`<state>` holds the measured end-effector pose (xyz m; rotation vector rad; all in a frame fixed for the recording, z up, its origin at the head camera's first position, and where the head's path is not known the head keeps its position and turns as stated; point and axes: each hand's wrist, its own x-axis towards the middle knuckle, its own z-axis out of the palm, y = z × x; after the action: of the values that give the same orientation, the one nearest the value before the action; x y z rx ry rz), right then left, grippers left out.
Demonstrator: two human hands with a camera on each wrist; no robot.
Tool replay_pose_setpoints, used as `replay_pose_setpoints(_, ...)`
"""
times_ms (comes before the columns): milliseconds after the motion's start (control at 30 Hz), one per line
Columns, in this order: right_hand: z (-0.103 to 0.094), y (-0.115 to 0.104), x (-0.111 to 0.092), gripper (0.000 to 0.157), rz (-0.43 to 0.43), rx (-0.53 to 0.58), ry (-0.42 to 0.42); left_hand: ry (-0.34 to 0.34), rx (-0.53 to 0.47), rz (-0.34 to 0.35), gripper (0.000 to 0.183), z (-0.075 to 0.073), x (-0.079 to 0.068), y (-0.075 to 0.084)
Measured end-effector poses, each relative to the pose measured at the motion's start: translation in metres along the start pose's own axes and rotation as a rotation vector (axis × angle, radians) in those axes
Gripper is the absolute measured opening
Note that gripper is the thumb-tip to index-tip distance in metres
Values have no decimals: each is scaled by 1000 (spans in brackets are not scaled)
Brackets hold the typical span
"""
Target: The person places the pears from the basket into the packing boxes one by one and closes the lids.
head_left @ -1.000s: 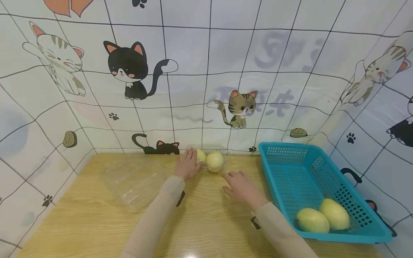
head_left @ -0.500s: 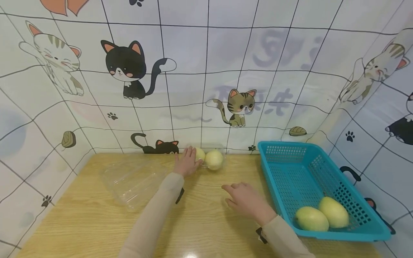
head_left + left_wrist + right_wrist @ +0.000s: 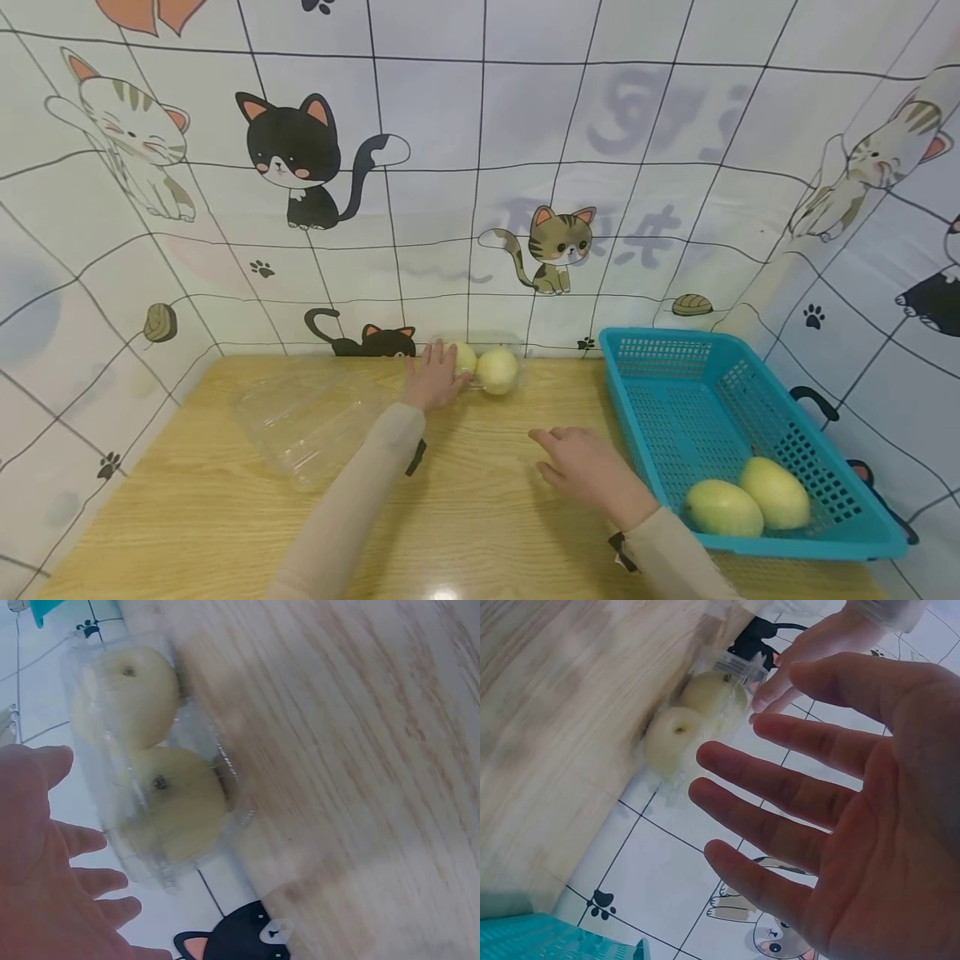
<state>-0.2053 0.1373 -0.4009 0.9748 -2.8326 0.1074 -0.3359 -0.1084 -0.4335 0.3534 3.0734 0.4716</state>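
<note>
Cat-printed cloth [image 3: 442, 200] backs a wooden table [image 3: 465, 533]. Left of the turquoise basket [image 3: 682, 421], a clear box [image 3: 196, 731] holds two round fruits [image 3: 497, 371]; on the side away from the basket, the left hand [image 3: 432, 379], fingers straight, perhaps touches the box. Well apart, the right hand [image 3: 588, 469] hovers beside the basket, fingers extended.

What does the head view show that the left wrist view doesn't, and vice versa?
Only head: the right hand, two oval yellow fruits in the turquoise plastic basket, and a wide clear plastic container.

Only left wrist: the palm side of the left hand and the dark dimple on the round pale-yellow fruit nearer it.

Both: the left hand, both round fruits in their clear plastic box, at least part of the basket, the wood-grain table and the white cat-print backdrop.
</note>
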Motion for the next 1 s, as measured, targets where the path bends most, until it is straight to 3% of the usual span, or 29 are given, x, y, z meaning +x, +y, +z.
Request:
replay_pose_setpoints(367,-17,6,0,39,1,-39,-25,55,5,61,59,-16,-16,13)
replay_pose_setpoints(767,-33,9,-1,38,-86,-72,57,67,-1,113,56,-28,-34,20)
replay_pose_setpoints(1000,-40,10,-3,39,-96,-45,47,69,13,133,55,-33,-43,23)
